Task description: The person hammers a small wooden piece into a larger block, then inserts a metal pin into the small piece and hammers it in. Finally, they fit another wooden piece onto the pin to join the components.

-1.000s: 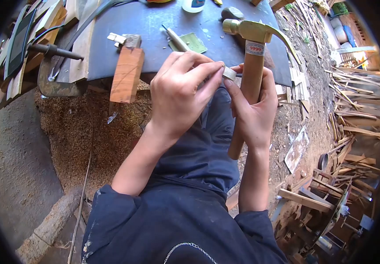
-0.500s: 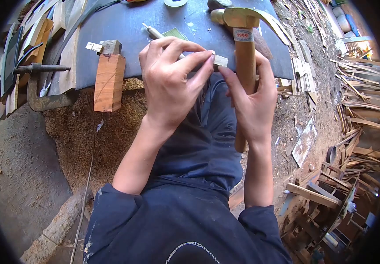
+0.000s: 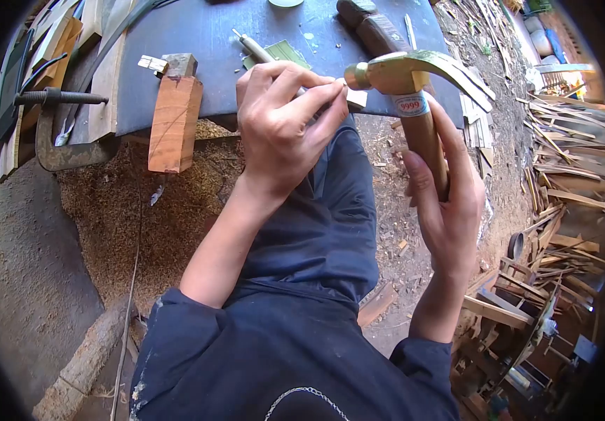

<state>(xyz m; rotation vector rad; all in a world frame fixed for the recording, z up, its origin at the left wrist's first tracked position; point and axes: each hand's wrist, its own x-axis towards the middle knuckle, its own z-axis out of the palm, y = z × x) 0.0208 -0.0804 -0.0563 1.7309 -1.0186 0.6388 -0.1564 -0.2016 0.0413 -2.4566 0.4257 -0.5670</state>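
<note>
My right hand (image 3: 449, 193) is wrapped round the wooden handle of a claw hammer (image 3: 425, 140), whose metal head is just right of my left fingertips. My left hand (image 3: 281, 119) is closed, thumb and forefinger pinched on something too small to make out. Under those fingertips lies a small pale wood piece (image 3: 357, 98) at the table edge. A pen-like tool (image 3: 254, 48) runs beneath my left hand; whether the hand grips it is hidden. Beside it lies a flat green piece (image 3: 287, 53).
A reddish wood block (image 3: 175, 126) juts over the edge of the dark table (image 3: 211, 42). A clamp (image 3: 71, 156) and wood strips (image 3: 102, 77) are on the left. Dark tool-like objects (image 3: 379, 31) lie at the back right. Scrap wood (image 3: 569, 175) is piled on the right.
The hammer has swung from upright to tilted, its head now lower and by my left fingertips. My right hand has moved right and down along the handle. The left pinch stays closed.
</note>
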